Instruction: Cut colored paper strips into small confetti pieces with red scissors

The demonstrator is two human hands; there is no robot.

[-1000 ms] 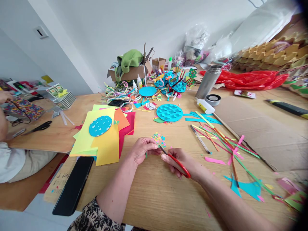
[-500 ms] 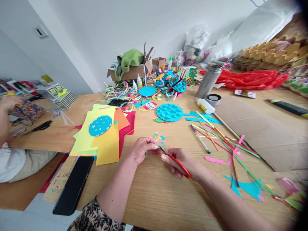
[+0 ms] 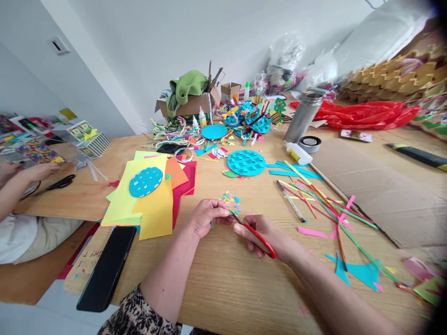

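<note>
Red-handled scissors [image 3: 260,240] are gripped in my right hand [image 3: 261,232], their blades pointing up-left to the fingertips of my left hand [image 3: 211,217]. My left hand pinches a narrow green strip [image 3: 212,224], mostly hidden by the fingers. Just beyond the blade tips lies a small heap of coloured paper bits [image 3: 230,201]. A blue oval with raised folds [image 3: 246,163] rests farther back. To the left, a blue oval with pale marks [image 3: 145,182] lies on yellow paper [image 3: 153,214].
A black phone [image 3: 106,270] lies at the left front edge. Paper strips [image 3: 328,204], a pen [image 3: 291,201] and cardboard [image 3: 380,190] are on the right. A steel flask [image 3: 303,118] and glue bottle [image 3: 298,153] stand behind. Another person's hands [image 3: 31,172] are at far left.
The other person's hands at far left have moved down and right, and the patterned object there has shifted. My own hands and the scissors look unchanged.
</note>
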